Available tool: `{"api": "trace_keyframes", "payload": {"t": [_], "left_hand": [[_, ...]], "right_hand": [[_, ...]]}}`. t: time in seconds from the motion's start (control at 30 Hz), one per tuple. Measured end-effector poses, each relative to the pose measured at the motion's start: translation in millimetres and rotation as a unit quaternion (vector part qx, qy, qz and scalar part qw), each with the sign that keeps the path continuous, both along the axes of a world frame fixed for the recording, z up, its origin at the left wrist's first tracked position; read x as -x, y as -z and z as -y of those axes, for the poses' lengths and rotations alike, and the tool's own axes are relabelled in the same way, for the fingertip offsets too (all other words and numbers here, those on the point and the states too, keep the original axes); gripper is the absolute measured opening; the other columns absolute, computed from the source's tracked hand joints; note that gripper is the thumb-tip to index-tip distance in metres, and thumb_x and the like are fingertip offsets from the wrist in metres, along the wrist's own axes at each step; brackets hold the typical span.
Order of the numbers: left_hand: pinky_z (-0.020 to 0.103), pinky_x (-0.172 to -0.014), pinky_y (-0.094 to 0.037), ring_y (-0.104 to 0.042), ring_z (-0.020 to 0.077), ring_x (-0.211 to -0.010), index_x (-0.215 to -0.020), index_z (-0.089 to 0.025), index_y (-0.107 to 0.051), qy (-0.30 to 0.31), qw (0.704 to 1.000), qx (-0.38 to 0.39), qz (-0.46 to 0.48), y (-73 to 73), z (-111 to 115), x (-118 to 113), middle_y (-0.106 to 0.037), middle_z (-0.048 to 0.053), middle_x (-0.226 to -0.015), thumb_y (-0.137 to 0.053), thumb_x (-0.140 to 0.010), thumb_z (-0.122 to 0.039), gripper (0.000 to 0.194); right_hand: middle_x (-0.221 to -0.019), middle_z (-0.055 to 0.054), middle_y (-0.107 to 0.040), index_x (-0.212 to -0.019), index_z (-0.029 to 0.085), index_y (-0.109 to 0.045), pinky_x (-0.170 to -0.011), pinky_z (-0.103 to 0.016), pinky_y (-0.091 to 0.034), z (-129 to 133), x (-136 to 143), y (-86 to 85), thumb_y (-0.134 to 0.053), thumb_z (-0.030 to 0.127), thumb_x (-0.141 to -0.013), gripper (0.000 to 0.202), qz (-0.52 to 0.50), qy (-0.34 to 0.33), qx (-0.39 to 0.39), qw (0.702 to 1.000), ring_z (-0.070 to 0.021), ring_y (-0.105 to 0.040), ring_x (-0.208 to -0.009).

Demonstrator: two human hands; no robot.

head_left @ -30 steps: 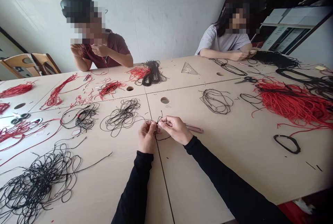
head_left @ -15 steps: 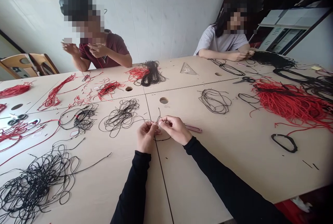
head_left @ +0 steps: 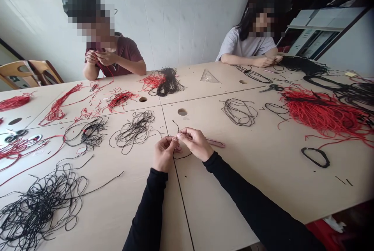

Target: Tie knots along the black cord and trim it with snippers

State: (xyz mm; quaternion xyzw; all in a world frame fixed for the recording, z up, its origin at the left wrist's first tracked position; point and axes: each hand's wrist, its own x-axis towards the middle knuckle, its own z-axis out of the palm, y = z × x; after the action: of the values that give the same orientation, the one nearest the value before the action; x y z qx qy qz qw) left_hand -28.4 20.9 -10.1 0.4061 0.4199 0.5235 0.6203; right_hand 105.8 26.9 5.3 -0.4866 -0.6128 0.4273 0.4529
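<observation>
A thin black cord [head_left: 183, 157] is pinched between my two hands near the middle of the table, one end sticking up and a loop hanging below. My left hand [head_left: 165, 151] grips it with thumb and forefinger. My right hand [head_left: 195, 143] pinches it too, its fingertips close to those of the left. The exact spot of the grip is hidden by the fingers. Beside the right wrist lies a pink tool [head_left: 216, 143], partly covered by that hand. A loose coil of thin black cord [head_left: 136, 130] rests left of my hands.
Two people sit across the table [head_left: 204, 188], both handling cords. A big black cord tangle [head_left: 41, 204] lies at the left front and a red bundle [head_left: 321, 113] at the right. Scissors [head_left: 16, 135], a clear triangle ruler [head_left: 209, 76] and a black cord ring [head_left: 315, 157] lie around.
The view has shifted slightly. My hands keep their pinch on the cord with hardly any movement. The person at the left has brought both hands lower and together.
</observation>
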Motion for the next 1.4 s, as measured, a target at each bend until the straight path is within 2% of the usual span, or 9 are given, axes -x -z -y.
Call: {"api": "trace_keyframes", "payload": {"t": [0.23, 0.43, 0.57, 0.63, 0.73, 0.83, 1.0, 1.17, 1.4], "left_hand": [[0.028, -0.055, -0.052, -0.057, 0.0113, -0.05, -0.072, -0.013, -0.057, 0.006, 1.0, 0.014, 0.011, -0.3, 0.9, -0.4, -0.059, 0.0, -0.06, -0.075, -0.064, -0.039, 0.032], [0.029, -0.056, -0.053, -0.059, 0.0124, -0.055, -0.071, -0.013, -0.058, -0.027, 0.998, 0.018, 0.046, -0.9, 2.3, 0.1, -0.059, 0.001, -0.064, -0.072, -0.068, -0.037, 0.028], [0.027, -0.054, -0.053, -0.058, 0.0115, -0.055, -0.071, -0.013, -0.057, -0.051, 0.996, 0.024, 0.062, 2.3, -0.1, 1.0, -0.058, 0.0, -0.063, -0.073, -0.067, -0.036, 0.028], [0.027, -0.055, -0.053, -0.058, 0.0108, -0.055, -0.071, -0.013, -0.058, -0.059, 0.996, 0.026, 0.067, 4.0, -1.4, 1.3, -0.058, 0.0, -0.063, -0.074, -0.066, -0.036, 0.028], [0.026, -0.055, -0.053, -0.058, 0.0105, -0.056, -0.071, -0.013, -0.057, -0.069, 0.995, 0.023, 0.069, 5.7, -2.4, 1.5, -0.058, 0.0, -0.063, -0.074, -0.066, -0.035, 0.028], [0.025, -0.056, -0.053, -0.057, 0.01, -0.056, -0.071, -0.013, -0.057, -0.077, 0.995, 0.018, 0.068, 6.4, -2.7, 1.8, -0.058, 0.0, -0.063, -0.073, -0.067, -0.036, 0.028], [0.027, -0.055, -0.054, -0.058, 0.011, -0.057, -0.072, -0.012, -0.059, -0.052, 0.997, 0.018, 0.046, 4.0, -1.6, 1.7, -0.06, 0.002, -0.065, -0.074, -0.066, -0.039, 0.031], [0.026, -0.054, -0.054, -0.058, 0.0107, -0.054, -0.072, -0.012, -0.059, -0.061, 0.998, 0.021, 0.028, 2.2, -0.3, 0.3, -0.06, 0.001, -0.063, -0.076, -0.063, -0.037, 0.032], [0.028, -0.054, -0.054, -0.059, 0.0113, -0.052, -0.07, -0.012, -0.059, -0.046, 0.997, 0.038, 0.043, 2.8, -1.5, 2.1, -0.061, 0.003, -0.065, -0.074, -0.065, -0.039, 0.031]], "right_hand": [[-0.056, 0.005, -0.035, -0.074, 0.016, -0.058, -0.051, -0.024, -0.028, -0.8, 2.6, 0.7, -0.054, 0.041, -0.081, 0.027, 0.003, 0.015, 0.003, 1.0, -0.0101, -0.03, -0.053], [-0.057, 0.005, -0.033, -0.076, 0.015, -0.06, -0.051, -0.024, -0.029, -1.7, -0.6, -0.6, -0.051, 0.044, -0.083, 0.031, 0.018, 0.014, -0.012, 1.0, -0.0101, -0.029, -0.054], [-0.054, 0.006, -0.035, -0.084, 0.015, -0.063, -0.049, -0.023, -0.03, -1.5, -1.8, -0.4, -0.056, 0.042, -0.08, 0.028, 0.023, -0.003, 0.01, 1.0, -0.0091, -0.032, -0.05], [-0.054, 0.005, -0.044, -0.086, 0.015, -0.064, -0.05, -0.023, -0.035, -1.0, -1.1, -0.8, -0.058, 0.04, -0.079, 0.026, 0.021, -0.023, 0.022, 0.999, -0.0097, -0.04, -0.05], [-0.071, -0.003, -0.063, -0.085, 0.015, -0.063, -0.061, -0.026, -0.046, 0.1, 1.5, -2.3, -0.057, 0.035, -0.08, 0.022, 0.001, -0.044, 0.016, 0.999, -0.0142, -0.057, -0.064], [-0.079, -0.005, -0.067, -0.084, 0.015, -0.062, -0.067, -0.028, -0.049, 0.5, 4.0, -3.1, -0.056, 0.032, -0.08, 0.019, -0.001, -0.048, 0.009, 0.999, -0.0162, -0.063, -0.071], [-0.073, -0.003, -0.063, -0.085, 0.015, -0.063, -0.06, -0.024, -0.045, 0.2, 3.3, -1.8, -0.055, 0.033, -0.081, 0.021, 0.028, -0.027, -0.01, 0.999, -0.0128, -0.056, -0.062], [-0.054, 0.004, -0.046, -0.082, 0.016, -0.064, -0.045, -0.022, -0.03, 2.1, 2.0, -2.4, -0.053, 0.035, -0.081, 0.022, 0.095, -0.01, -0.025, 0.995, -0.0087, -0.035, -0.046], [-0.054, 0.004, -0.046, -0.082, 0.016, -0.063, -0.047, -0.022, -0.031, 2.1, 2.5, -3.7, -0.053, 0.035, -0.081, 0.022, 0.088, -0.002, -0.018, 0.996, -0.009, -0.037, -0.046]]}}
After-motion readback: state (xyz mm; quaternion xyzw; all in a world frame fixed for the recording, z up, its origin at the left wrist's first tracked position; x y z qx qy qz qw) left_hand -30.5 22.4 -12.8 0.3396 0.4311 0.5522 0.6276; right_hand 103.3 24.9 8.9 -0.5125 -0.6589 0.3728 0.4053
